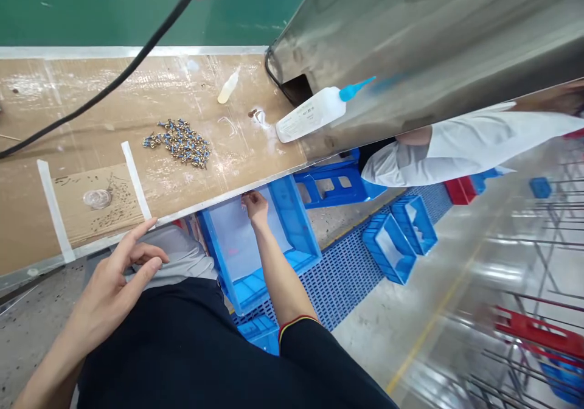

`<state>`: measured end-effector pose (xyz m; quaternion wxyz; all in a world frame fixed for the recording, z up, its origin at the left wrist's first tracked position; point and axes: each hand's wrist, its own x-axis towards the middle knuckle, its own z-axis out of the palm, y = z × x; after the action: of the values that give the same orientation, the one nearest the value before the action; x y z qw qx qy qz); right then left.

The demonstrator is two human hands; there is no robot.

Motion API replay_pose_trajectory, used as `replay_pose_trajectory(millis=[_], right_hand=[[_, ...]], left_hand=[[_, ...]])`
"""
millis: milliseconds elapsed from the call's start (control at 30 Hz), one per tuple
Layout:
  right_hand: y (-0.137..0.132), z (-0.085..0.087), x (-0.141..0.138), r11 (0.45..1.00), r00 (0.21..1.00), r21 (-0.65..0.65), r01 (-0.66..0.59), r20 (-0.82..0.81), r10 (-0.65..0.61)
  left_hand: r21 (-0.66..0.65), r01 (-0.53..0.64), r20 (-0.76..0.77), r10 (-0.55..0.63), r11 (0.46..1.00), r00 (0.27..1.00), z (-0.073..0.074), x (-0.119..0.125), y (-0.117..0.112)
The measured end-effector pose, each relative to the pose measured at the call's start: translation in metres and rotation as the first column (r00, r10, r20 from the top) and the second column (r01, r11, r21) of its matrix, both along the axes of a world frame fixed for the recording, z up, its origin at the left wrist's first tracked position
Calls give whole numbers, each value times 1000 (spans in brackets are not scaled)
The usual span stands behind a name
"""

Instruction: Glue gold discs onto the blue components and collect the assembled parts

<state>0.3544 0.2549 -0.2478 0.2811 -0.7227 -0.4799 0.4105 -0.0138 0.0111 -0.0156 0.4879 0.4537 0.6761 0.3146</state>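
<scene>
My left hand point(121, 275) hovers at the table's front edge, fingers stretched apart, holding nothing; its index fingertip is close to a white tape strip point(135, 181). My right hand point(255, 207) reaches over a blue crate point(296, 220), below the edge of the table. Its fingers are pinched together, and whatever they hold is too small or hidden to make out. On the brown tabletop point(104, 104) lies a pile of small brass-coloured parts with blue bits point(182, 143). Left of it, a small clear round object point(97, 198) sits between two tape strips.
A white bottle with a blue nozzle point(314, 115) and a small dropper bottle point(228, 86) lie on the table. A black cable point(137, 62) crosses above it. A metal casing point(387, 50) stands at right, beside a person's white sleeve point(479, 141). More blue crates point(390, 248) stand on the floor.
</scene>
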Motion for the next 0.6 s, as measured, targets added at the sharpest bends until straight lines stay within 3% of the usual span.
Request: replay_pose_trajectory(millis=[133, 300, 600], right_hand=[[26, -29, 3, 995, 989, -85, -51, 134, 62], [36, -50, 7, 988, 965, -125, -88, 234, 116], [34, -59, 11, 983, 951, -135, -123, 267, 156]], left_hand=[[-36, -5, 39, 6, 999, 999, 0, 3, -3], [-51, 4, 41, -1, 999, 999, -2, 3, -6], [-100, 6, -1, -6, 995, 1000, -1, -2, -7]])
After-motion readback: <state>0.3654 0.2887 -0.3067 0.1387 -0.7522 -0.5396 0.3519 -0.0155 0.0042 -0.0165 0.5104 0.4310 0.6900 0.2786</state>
